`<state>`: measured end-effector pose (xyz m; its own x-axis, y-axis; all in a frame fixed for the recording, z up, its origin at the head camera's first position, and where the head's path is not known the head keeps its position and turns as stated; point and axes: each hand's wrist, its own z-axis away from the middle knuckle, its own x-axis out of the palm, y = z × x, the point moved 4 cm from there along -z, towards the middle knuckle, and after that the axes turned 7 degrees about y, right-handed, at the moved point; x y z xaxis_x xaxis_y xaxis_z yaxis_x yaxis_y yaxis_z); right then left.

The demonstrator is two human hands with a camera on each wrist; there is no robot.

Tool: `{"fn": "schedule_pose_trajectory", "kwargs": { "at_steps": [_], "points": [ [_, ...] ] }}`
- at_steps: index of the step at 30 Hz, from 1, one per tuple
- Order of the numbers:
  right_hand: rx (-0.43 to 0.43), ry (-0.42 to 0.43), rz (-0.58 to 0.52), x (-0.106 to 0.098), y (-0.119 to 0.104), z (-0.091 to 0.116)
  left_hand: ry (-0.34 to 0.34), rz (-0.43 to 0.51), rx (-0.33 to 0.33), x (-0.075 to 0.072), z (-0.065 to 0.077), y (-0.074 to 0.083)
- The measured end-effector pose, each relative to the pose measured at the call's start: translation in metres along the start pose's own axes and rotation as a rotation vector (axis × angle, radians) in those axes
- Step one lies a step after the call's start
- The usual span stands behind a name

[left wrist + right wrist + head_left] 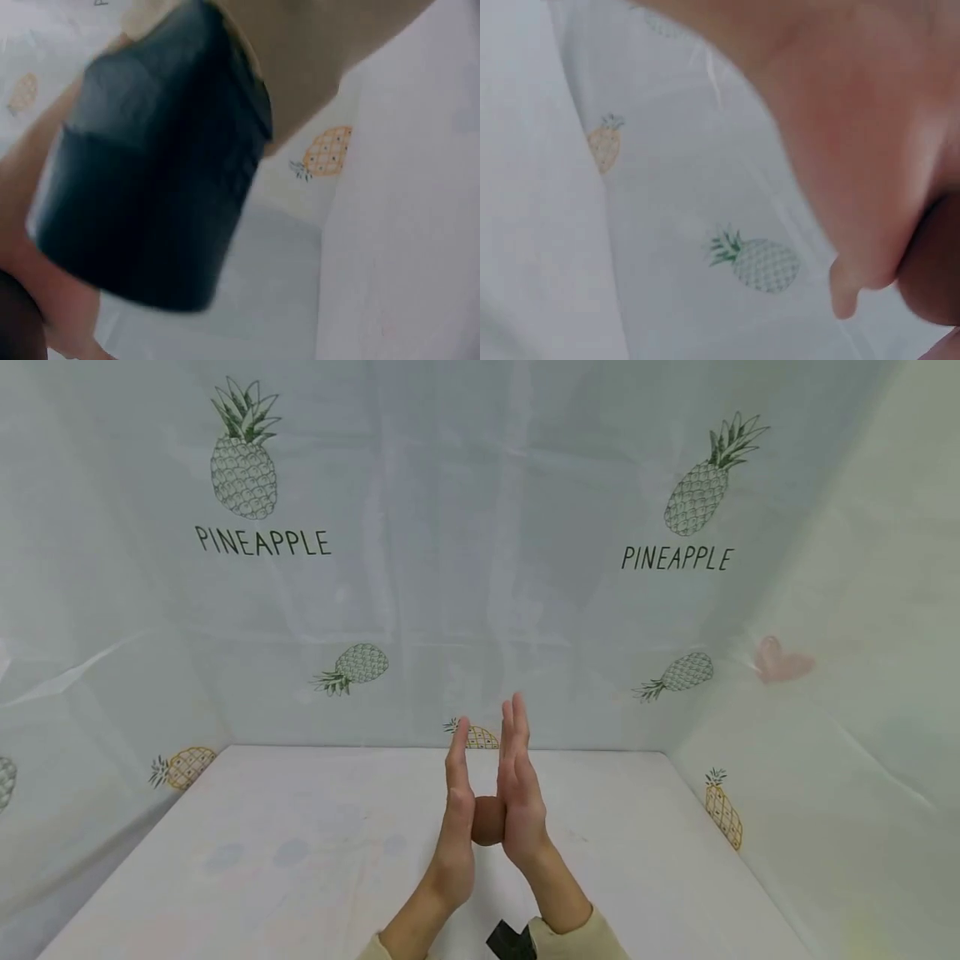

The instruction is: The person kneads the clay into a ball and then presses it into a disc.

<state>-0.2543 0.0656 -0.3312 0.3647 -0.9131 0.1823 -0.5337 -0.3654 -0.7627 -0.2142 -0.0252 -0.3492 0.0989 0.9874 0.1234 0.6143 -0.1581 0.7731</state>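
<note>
A brown, rounded ball-like object (488, 821) sits between the two palms in the head view. My left hand (456, 827) presses it from the left side, fingers straight and pointing up. From the right, my right hand (522, 802) presses its palm against the same object, its fingers also extended upward. Part of the brown ball (937, 262) shows at the right edge of the right wrist view, against a palm. In the left wrist view a large black device (150, 165) on a beige sleeve (300, 60) hides most of the hands.
A white tabletop (315, 877) lies beneath the hands. Behind it and at both sides hangs a pale sheet (465, 527) printed with pineapples. Below the right hand, a black device (513, 941) shows by the beige sleeve (577, 939).
</note>
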Motion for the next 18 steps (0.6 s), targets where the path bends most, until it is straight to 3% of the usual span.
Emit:
{"fn": "schedule_pose_trajectory", "kwargs": {
  "at_steps": [4, 11, 18],
  "points": [
    [0.018, 0.0, 0.061, -0.003, 0.008, -0.002, -0.004, 0.016, 0.043, 0.0, 0.0, 0.002],
    [0.145, -0.142, 0.158, 0.012, 0.026, 0.004, 0.075, 0.03, 0.114, -0.019, -0.009, 0.012],
    [0.237, -0.209, 0.089, 0.028, 0.03, 0.014, 0.141, 0.038, 0.152, -0.04, -0.021, 0.015]
  ]
}}
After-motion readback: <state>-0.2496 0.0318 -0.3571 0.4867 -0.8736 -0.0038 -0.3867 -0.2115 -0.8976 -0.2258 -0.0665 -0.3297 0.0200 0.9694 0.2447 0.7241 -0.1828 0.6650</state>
